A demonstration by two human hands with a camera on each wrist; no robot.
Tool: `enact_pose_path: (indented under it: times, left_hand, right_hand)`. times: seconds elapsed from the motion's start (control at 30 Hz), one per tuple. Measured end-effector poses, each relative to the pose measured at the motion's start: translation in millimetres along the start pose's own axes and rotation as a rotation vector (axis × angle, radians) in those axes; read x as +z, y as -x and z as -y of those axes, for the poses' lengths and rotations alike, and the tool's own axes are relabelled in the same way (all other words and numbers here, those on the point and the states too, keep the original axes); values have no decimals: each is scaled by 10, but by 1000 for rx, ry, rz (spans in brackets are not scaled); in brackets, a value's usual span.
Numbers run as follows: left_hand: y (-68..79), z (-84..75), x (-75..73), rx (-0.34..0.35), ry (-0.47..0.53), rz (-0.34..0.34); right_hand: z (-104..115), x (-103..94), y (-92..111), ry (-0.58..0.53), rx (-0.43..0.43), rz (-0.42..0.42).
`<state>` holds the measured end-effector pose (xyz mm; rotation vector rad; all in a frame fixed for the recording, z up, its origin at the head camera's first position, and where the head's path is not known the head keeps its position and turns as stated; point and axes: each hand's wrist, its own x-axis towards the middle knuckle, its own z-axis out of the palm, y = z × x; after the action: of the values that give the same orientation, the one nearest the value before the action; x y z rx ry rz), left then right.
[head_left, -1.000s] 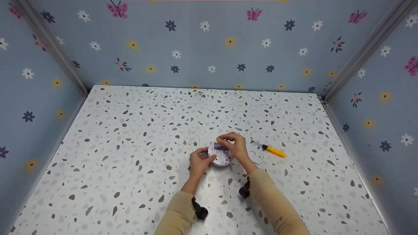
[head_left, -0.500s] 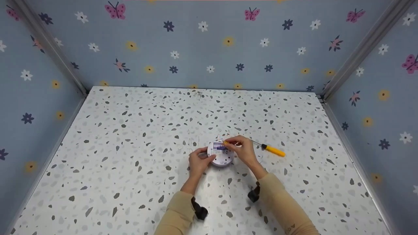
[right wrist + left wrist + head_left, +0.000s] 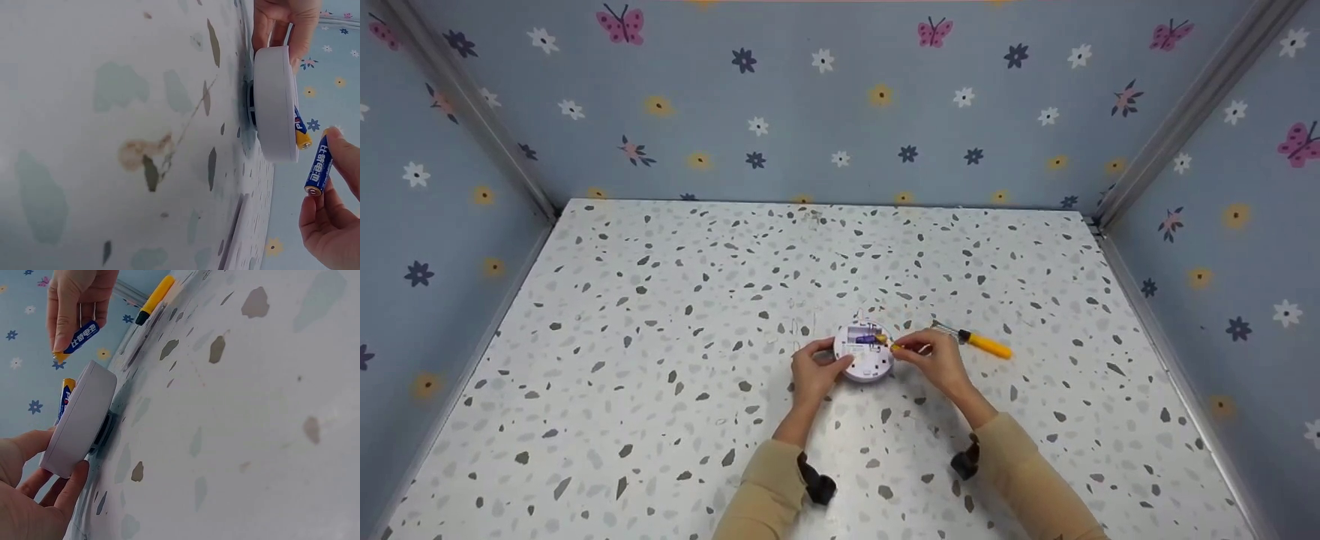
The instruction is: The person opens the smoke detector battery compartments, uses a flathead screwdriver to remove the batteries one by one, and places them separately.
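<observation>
battery (image 3: pixel 319 169) pinched in right hand (image 3: pixel 940 361), just off disc (image 3: pixel 868 365); left hand (image 3: pixel 813 372) grip clamped on disc, well in from tabletop (image 3: pixel 645 360) far edge. risk: second battery (image 3: pixel 301 129) tilted, one end proud; a knock could pop it out.

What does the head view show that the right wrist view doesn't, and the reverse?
Head view only: the yellow-handled screwdriver on the table and both tan sleeves.

Right wrist view only: clear white print on the held battery, and a dark part at the underside of the round white device.

Both: the left hand gripping the device, the right hand pinching that battery, a second battery at the device, and the flowered walls.
</observation>
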<state>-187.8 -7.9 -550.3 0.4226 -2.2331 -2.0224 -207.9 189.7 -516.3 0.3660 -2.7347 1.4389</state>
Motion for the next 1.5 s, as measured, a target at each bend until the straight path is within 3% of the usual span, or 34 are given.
enact_pose_path:
  times: [0.47,0.83,1.23,1.5]
  left_hand:
    - [-10,5,4,-2,7,-9]
    - [-2,-6,7,-25,-14,-7]
    - [10,-9,3,4,28,-1]
    - [12,-17,4,1,30,0]
  right_hand:
    - [-207,-69,95,9,145,37]
    - [-339,-72,99,41,176,43]
    - [-309,-69,66,140,283,92]
    - [-284,-80,54,145,305,107]
